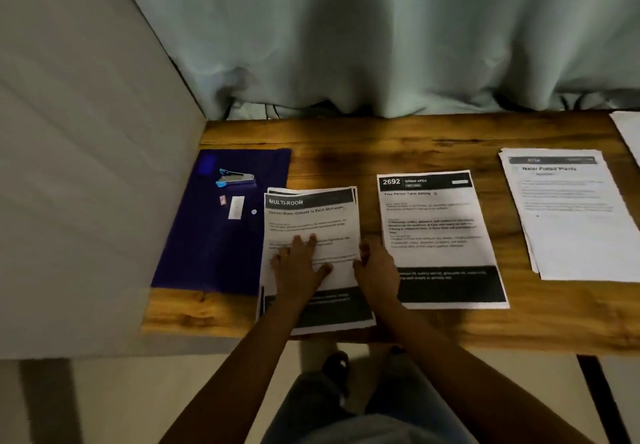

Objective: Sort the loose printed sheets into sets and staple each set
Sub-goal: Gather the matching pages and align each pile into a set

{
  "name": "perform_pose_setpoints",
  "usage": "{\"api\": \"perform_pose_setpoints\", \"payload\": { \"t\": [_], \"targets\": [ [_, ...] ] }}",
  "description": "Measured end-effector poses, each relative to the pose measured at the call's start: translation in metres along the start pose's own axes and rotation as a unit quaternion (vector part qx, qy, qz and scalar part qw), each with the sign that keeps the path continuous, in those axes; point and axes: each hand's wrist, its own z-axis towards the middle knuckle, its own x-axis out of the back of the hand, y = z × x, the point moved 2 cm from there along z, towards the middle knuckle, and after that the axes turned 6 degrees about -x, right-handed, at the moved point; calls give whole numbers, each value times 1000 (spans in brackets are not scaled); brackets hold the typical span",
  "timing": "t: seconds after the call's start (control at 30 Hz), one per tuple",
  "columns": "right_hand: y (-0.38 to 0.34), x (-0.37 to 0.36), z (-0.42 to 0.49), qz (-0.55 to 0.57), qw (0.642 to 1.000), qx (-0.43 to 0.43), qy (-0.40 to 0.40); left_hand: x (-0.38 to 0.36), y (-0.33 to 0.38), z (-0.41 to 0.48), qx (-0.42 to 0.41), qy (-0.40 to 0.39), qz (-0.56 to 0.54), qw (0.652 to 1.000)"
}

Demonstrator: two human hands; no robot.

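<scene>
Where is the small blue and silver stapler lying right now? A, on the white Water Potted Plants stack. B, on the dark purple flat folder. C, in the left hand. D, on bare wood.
B: the small blue and silver stapler lies on the dark purple flat folder, left of the MULTI-ROOM printed stack.

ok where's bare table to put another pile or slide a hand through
Bare wood: the strip of table along the curtain behind the papers, and the gap between the 2692 sheet and the Water Potted Plants stack. Crowded on the left: the MULTI-ROOM stack overlaps the purple folder, with the left hand on it and the right hand at its edge.
</scene>
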Motion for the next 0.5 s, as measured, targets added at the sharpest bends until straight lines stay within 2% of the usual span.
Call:
{"api": "perform_pose_setpoints", "payload": {
  "t": [0.17, 0.27, 0.4, 0.5],
  "targets": [
    [2, -7, 0, -18, 999, -7, 37, 10, -35, 12, -111, 0, 78, 991],
    [1, -14, 0, 2, 999, 2, 45, 5, -52, 14, -126, -10, 44, 991],
    [0, -18, 2, 81, 996, 22, -13, 0, -57, 16, -129, -17, 28, 991],
    [-3, -17, 3, 71, 997, 34, -17, 0, -57, 16, -124, -23, 19, 992]
  ]
}}
